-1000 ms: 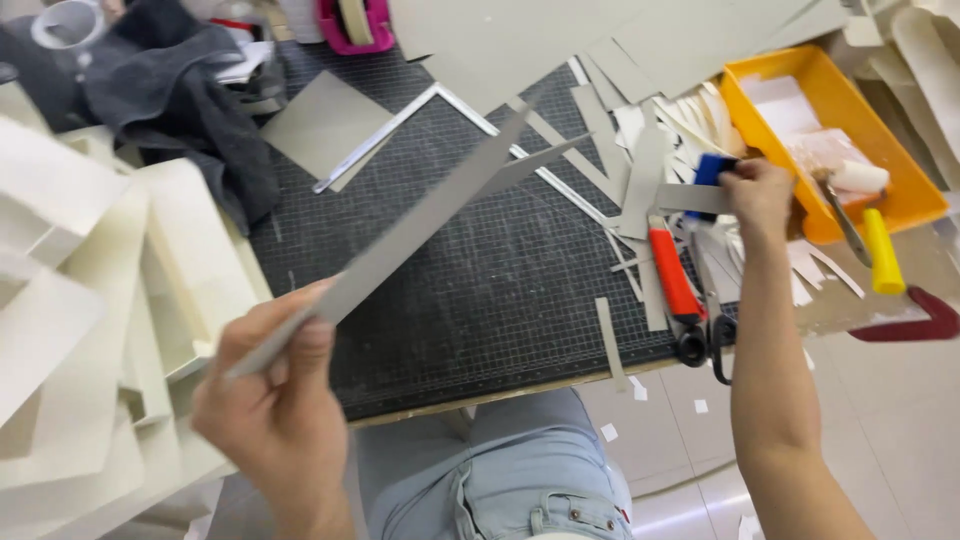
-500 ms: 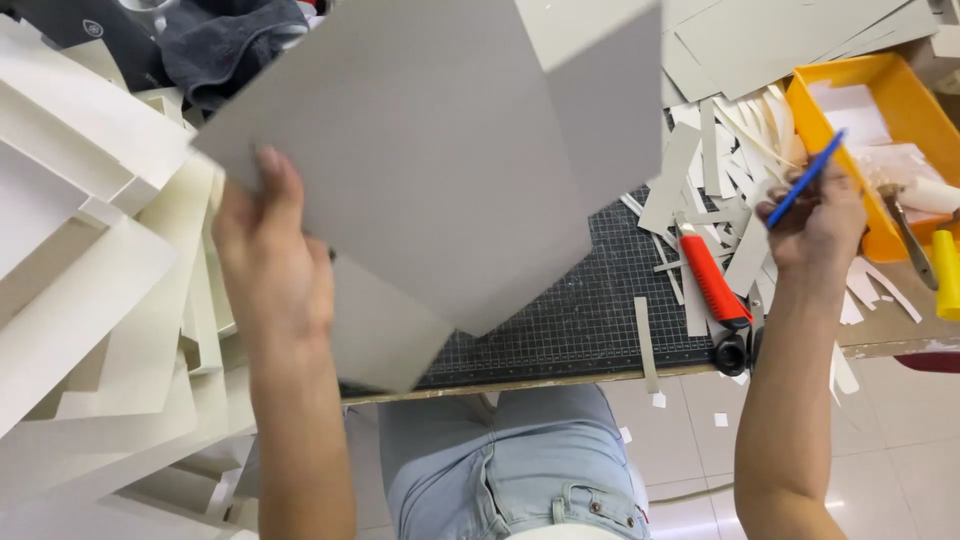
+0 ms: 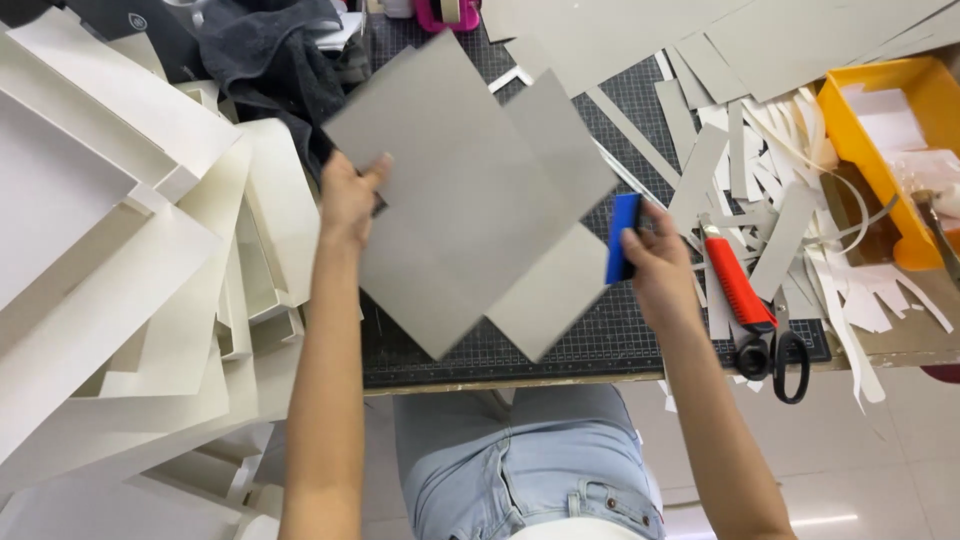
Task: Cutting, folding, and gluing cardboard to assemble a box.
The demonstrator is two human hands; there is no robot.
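A big grey card sheet [image 3: 460, 190] lies flat and turned like a diamond, its left edge pinched in the left fingers [image 3: 372, 175]. A small blue flat tool [image 3: 622, 238] stands upright in the right fingers [image 3: 636, 240], touching the sheet's right edge.

No labels, signs or screens showed. Folded cream-white carton boxes [image 3: 120, 250], flat-sided and open, were piled just beyond the left hand's [image 3: 348, 200] fingers, well apart from those of the right hand [image 3: 655, 265].

orange utility knife [image 3: 738, 284] | black scissors [image 3: 775, 355] | yellow tray [image 3: 857, 135] | dark cloth [image 3: 278, 55]
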